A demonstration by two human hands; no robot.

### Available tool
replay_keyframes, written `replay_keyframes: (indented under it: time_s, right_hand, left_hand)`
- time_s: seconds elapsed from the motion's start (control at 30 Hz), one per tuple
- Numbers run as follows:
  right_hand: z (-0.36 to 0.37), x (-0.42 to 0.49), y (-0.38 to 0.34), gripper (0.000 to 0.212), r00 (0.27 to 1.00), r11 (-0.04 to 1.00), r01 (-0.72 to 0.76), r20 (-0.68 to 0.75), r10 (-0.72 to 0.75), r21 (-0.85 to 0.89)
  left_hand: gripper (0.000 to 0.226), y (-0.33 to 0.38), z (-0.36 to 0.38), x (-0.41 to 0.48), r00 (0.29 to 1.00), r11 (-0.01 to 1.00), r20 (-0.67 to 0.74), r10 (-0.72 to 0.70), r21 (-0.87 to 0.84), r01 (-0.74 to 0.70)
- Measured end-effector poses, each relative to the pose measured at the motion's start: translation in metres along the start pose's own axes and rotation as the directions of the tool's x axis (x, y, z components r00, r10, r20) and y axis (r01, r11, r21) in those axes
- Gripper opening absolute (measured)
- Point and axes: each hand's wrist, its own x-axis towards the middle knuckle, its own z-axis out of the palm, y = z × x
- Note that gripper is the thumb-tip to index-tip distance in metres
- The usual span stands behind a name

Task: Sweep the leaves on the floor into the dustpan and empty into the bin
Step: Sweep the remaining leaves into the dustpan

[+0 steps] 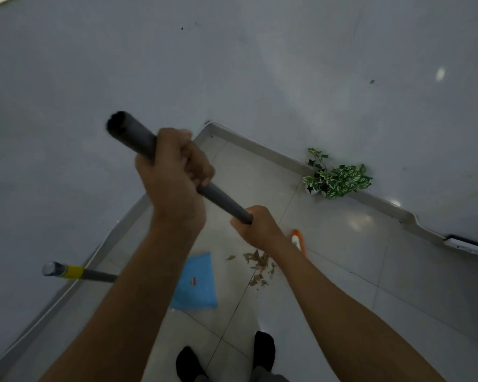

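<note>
My left hand (174,175) grips the grey broom handle (138,139) near its top end. Lower on the same handle, my right hand (255,227) holds it. The orange and white broom head (298,239) shows just past my right wrist, on the tiled floor. A small pile of dry brown leaves (260,264) lies on the floor beneath my right forearm. Left of the leaves, the blue dustpan (198,282) lies flat on the floor, partly hidden by my left forearm. Its grey handle with a yellow band (72,271) sticks out to the left.
White walls meet in a corner (209,124) ahead, with a pale skirting along both. A green and white leafy plant (334,177) stands against the right wall. My two dark-socked feet (264,350) are at the bottom. No bin is in view.
</note>
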Motion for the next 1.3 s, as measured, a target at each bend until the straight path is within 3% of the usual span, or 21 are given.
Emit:
replay_keyframes:
  time_s: [0.2, 0.33, 0.43, 0.7, 0.97, 1.13, 1.3]
  right_hand:
    - [-0.067, -0.012, 0.070, 0.045, 0.991, 0.994, -0.095, -0.096, 0.089, -0.061]
    - [-0.091, -0.006, 0.115, 0.044, 0.987, 0.978, -0.162, -0.018, 0.161, -0.134]
    - [-0.091, 0.011, 0.124, 0.044, 0.986, 0.971, -0.145, 0.053, 0.158, -0.189]
    - [-0.050, 0.054, 0.083, 0.048, 0.989, 0.975, 0.088, 0.136, -0.061, -0.202]
    - [0.020, 0.045, 0.007, 0.036, 0.953, 0.980, 0.185, 0.260, -0.158, -0.080]
    - [0.032, 0.032, -0.027, 0.037, 0.923, 0.975, 0.219, 0.332, -0.192, -0.045]
    - [0.002, 0.023, -0.007, 0.044, 0.952, 0.974, 0.217, 0.238, -0.194, -0.073]
  left_hand:
    - [0.039, -0.078, 0.039, -0.013, 0.997, 0.997, -0.018, -0.076, 0.003, 0.076]
    - [0.036, -0.129, 0.048, -0.022, 0.985, 0.986, -0.069, -0.161, 0.044, 0.164]
    - [0.043, -0.141, 0.044, -0.016, 0.984, 0.988, -0.126, -0.127, 0.071, 0.136]
    - [0.051, -0.101, 0.019, 0.000, 0.956, 0.998, -0.288, 0.051, 0.052, -0.038]
    - [0.026, -0.020, -0.020, -0.008, 0.870, 0.971, -0.438, 0.227, 0.169, -0.168]
    - [0.030, 0.015, -0.021, -0.011, 0.865, 0.962, -0.423, 0.271, 0.155, -0.225]
    - [0.035, 0.003, 0.000, -0.012, 0.939, 0.983, -0.292, 0.181, 0.071, -0.167]
